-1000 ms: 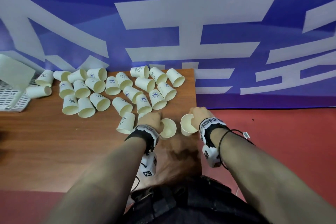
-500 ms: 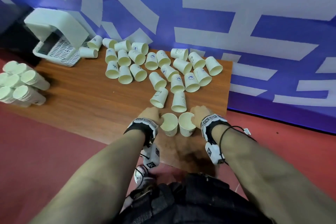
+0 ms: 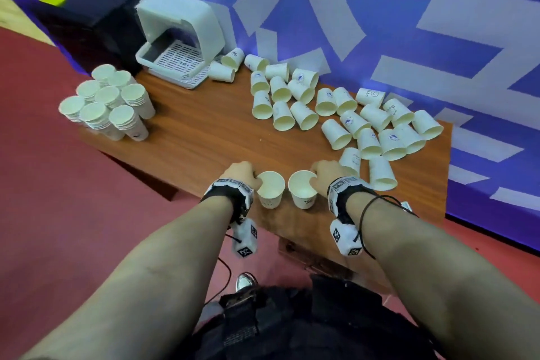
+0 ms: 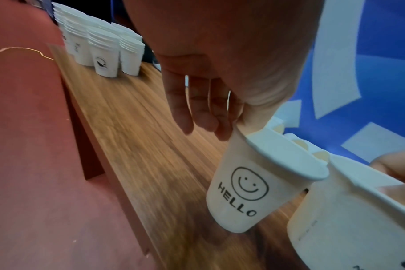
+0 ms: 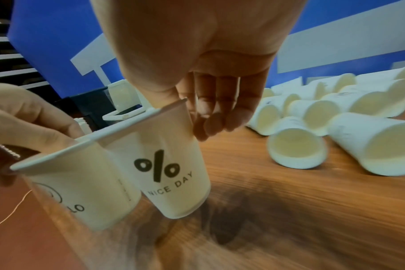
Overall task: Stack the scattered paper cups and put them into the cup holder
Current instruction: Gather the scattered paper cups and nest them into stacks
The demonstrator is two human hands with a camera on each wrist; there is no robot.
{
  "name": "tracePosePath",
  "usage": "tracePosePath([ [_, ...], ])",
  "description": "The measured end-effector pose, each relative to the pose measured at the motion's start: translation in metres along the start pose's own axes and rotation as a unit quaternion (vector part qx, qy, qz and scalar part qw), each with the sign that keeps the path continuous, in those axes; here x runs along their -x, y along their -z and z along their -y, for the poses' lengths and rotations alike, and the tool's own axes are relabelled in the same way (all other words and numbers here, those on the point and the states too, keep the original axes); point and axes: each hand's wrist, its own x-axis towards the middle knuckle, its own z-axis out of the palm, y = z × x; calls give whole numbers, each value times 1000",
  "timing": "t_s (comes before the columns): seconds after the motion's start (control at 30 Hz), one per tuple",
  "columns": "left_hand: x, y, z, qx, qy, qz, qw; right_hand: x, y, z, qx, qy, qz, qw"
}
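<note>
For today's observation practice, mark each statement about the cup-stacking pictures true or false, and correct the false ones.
1. The left hand holds a cup printed HELLO. True.
2. The right hand holds a cup printed NICE DAY. True.
3. The two held cups are already nested one in the other. False: they are side by side, each in its own hand.
4. The loose cups on the table stand upright. False: they lie on their sides.
5. Stacks of cups stand at the table's left end. True.
6. The cup holder lies at the table's near edge. False: it sits at the far edge, by the blue wall.
</note>
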Motion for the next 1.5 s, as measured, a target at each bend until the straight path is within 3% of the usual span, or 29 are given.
tracePosePath([
  [0.27,3,67,147,90,102,-80,988,-49,13,159,3,81,-17,997],
  [0.6,-10,110,243,235,206,-150,938,-111,26,292,-17,149,-4,989],
  [1.13,-127,252,327,287,257,-239,891,-281,102,445,-124,219,-43,967],
  [1.5,-143,234,362,237,280,-170,915,-328,90,456,-147,164,-28,975],
])
